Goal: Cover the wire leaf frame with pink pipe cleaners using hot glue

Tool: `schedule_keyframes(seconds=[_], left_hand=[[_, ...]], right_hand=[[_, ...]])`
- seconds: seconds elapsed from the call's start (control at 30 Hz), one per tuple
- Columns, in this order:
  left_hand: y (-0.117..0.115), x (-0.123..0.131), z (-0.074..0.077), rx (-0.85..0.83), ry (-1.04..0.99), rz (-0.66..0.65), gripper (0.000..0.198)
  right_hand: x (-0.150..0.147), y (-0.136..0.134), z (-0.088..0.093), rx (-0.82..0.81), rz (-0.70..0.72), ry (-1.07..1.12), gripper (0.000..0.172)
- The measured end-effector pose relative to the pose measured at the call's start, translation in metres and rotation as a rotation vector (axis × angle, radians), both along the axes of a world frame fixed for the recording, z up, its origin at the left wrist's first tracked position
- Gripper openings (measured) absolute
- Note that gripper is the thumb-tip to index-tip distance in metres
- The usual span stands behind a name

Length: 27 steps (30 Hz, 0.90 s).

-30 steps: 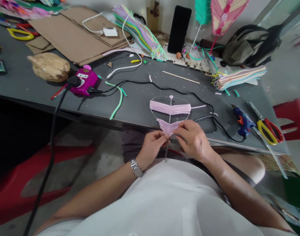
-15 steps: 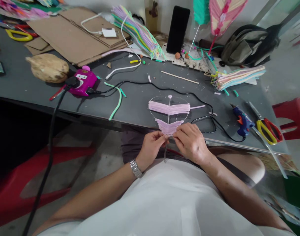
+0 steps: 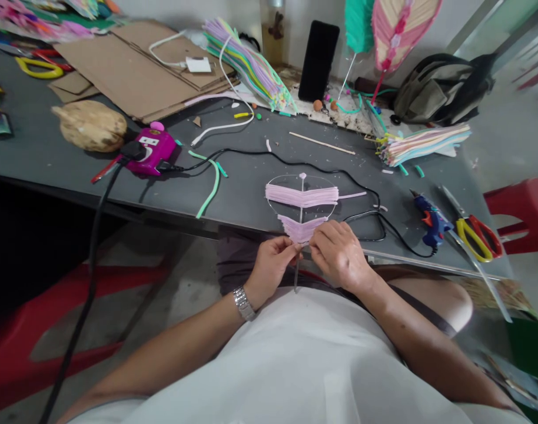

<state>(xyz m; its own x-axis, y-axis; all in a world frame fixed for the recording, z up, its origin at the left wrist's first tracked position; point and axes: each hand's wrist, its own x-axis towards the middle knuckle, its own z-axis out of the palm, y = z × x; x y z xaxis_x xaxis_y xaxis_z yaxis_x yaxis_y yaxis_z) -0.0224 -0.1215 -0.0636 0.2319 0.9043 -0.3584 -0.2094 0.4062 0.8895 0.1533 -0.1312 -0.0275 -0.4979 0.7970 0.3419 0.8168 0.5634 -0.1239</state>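
A leaf-shaped wire frame (image 3: 302, 175) with a central stem lies over the table's front edge. Across it runs an upper band of pink pipe cleaners (image 3: 286, 194), one end sticking out to the right. Below, a V-shaped pink section (image 3: 301, 228) fills the lower tip. My left hand (image 3: 275, 262) pinches that lower tip from the left, thumb against fingers. My right hand (image 3: 339, 253) is closed on the right side of the same tip, its fingertips partly hidden. The two hands nearly meet there, and the stem hangs down between them toward my shirt.
A blue glue gun (image 3: 431, 221) and red-yellow scissors (image 3: 476, 235) lie at the right. A black cord (image 3: 278, 154) crosses the grey table (image 3: 246, 188). Left stands a magenta power adapter (image 3: 150, 152). Behind are cardboard (image 3: 119, 70), pipe-cleaner bundles (image 3: 251, 65) and a phone (image 3: 318, 62).
The view has shifted slightly, so the table things sit a little lower in it. Both hands keep almost the same grip on the leaf's lower tip.
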Motion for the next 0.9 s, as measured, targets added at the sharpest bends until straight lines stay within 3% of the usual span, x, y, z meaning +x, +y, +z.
schedule_keyframes(seconds=[0.3, 0.6, 0.9], left_hand=[[0.0, 0.001, 0.004, 0.031, 0.02, 0.027, 0.029], [-0.001, -0.005, 0.001, 0.06, 0.09, 0.006, 0.025], [-0.003, -0.005, 0.01, 0.073, 0.164, -0.009, 0.024]], right_hand=[[-0.006, -0.002, 0.013, -0.023, -0.011, 0.095, 0.018], [-0.032, 0.002, 0.011, -0.137, 0.03, 0.032, 0.021], [-0.034, 0.002, 0.007, -0.168, -0.013, 0.001, 0.015]])
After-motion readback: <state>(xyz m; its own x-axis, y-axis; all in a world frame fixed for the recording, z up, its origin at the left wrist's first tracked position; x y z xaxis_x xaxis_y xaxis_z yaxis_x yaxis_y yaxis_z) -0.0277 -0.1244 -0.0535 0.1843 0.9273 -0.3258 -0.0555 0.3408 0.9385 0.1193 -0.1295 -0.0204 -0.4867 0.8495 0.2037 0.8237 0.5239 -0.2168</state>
